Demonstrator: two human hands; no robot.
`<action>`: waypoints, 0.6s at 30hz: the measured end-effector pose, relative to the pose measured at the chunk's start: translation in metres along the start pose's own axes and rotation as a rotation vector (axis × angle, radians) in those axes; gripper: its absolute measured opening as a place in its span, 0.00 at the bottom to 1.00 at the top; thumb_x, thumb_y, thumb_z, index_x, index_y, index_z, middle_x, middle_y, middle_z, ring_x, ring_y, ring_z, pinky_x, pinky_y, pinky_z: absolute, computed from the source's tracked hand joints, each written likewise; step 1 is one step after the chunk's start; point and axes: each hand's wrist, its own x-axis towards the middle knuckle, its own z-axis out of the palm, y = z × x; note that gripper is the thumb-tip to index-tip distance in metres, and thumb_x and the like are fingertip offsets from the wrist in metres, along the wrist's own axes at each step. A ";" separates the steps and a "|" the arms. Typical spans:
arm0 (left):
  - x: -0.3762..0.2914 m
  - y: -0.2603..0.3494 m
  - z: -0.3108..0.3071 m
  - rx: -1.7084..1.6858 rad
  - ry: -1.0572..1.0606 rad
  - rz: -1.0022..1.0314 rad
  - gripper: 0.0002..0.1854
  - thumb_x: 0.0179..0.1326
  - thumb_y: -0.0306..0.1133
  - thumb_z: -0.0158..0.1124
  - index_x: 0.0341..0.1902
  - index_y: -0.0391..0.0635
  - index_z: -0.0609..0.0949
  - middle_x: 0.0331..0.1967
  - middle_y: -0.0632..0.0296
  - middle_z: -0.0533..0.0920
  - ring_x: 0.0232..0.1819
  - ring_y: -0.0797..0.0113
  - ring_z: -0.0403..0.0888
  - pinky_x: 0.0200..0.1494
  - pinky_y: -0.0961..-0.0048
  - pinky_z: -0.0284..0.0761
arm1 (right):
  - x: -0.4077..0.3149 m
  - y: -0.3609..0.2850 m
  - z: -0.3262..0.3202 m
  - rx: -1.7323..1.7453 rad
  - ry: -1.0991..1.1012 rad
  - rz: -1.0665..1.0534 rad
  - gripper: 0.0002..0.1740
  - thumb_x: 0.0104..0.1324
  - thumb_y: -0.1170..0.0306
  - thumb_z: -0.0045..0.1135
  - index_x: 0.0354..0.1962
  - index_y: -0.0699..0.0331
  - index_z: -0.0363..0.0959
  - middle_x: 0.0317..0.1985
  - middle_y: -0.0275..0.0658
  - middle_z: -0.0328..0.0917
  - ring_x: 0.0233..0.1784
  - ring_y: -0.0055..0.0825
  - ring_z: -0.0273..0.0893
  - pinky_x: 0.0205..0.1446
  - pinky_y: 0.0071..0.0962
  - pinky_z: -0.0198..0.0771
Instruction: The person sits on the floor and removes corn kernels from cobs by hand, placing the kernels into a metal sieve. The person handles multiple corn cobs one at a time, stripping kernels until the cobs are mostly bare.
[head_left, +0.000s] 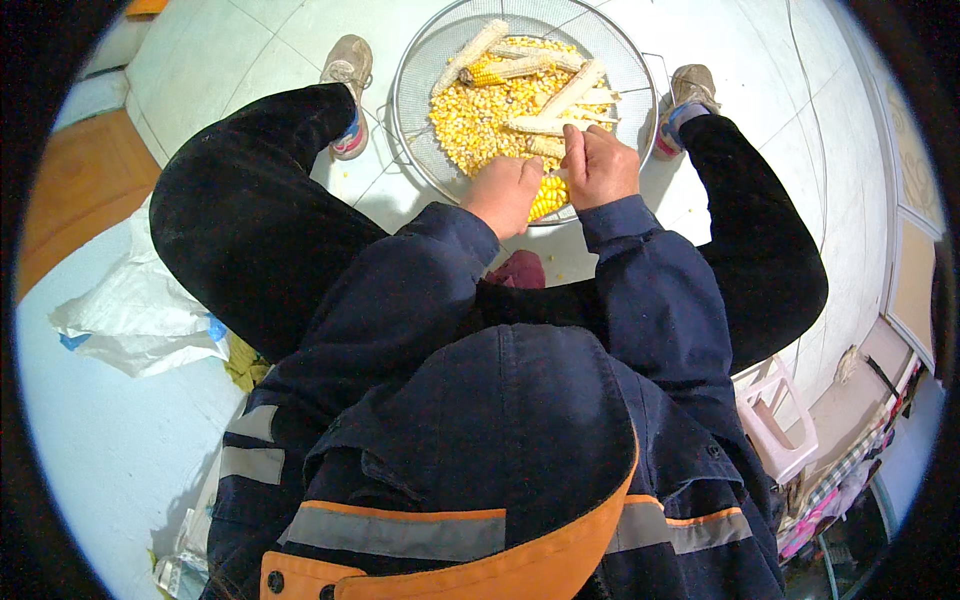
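Note:
Between my two hands is an ear of corn (551, 196), its lower part still covered with yellow kernels. My left hand (504, 193) grips it from the left. On its right side my right hand (604, 166) is closed against it, thumb pointing away from me; the fingers underneath are hidden. Both hands are over the near rim of a round wire-mesh basket (409, 82). Loose corn kernels (469, 124) cover the basket's bottom. Several stripped corn cobs (574, 88) lie on them, along with a partly stripped ear (484, 75). One bare cob (536, 124) ends beside my right thumb.
My shoes (349, 64) flank the basket on the tiled floor (225, 60). A dark red object (519, 270) lies below my hands. At left are a white woven sack (139, 315) and a brown wooden panel (90, 195); at right, a pale pink plastic stool (776, 424) and a cable (814, 127).

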 end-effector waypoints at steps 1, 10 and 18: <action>0.002 -0.006 0.003 0.138 0.105 0.154 0.23 0.69 0.43 0.40 0.30 0.37 0.77 0.18 0.52 0.78 0.12 0.63 0.74 0.15 0.67 0.68 | -0.001 -0.001 0.000 0.009 0.023 0.013 0.22 0.67 0.62 0.52 0.17 0.67 0.73 0.18 0.47 0.71 0.20 0.49 0.71 0.27 0.44 0.67; -0.005 0.004 0.008 0.071 0.121 0.152 0.28 0.71 0.51 0.42 0.31 0.37 0.78 0.19 0.54 0.78 0.15 0.65 0.76 0.16 0.70 0.70 | 0.002 0.012 0.006 0.159 0.034 0.355 0.32 0.72 0.53 0.42 0.15 0.66 0.75 0.13 0.48 0.72 0.18 0.46 0.71 0.28 0.41 0.66; -0.005 0.016 -0.005 -0.659 -0.068 -0.050 0.20 0.70 0.50 0.46 0.48 0.46 0.74 0.29 0.63 0.79 0.22 0.75 0.76 0.15 0.79 0.67 | 0.004 0.007 0.006 1.240 -0.156 0.637 0.27 0.70 0.63 0.43 0.64 0.61 0.58 0.53 0.42 0.72 0.54 0.31 0.71 0.54 0.31 0.70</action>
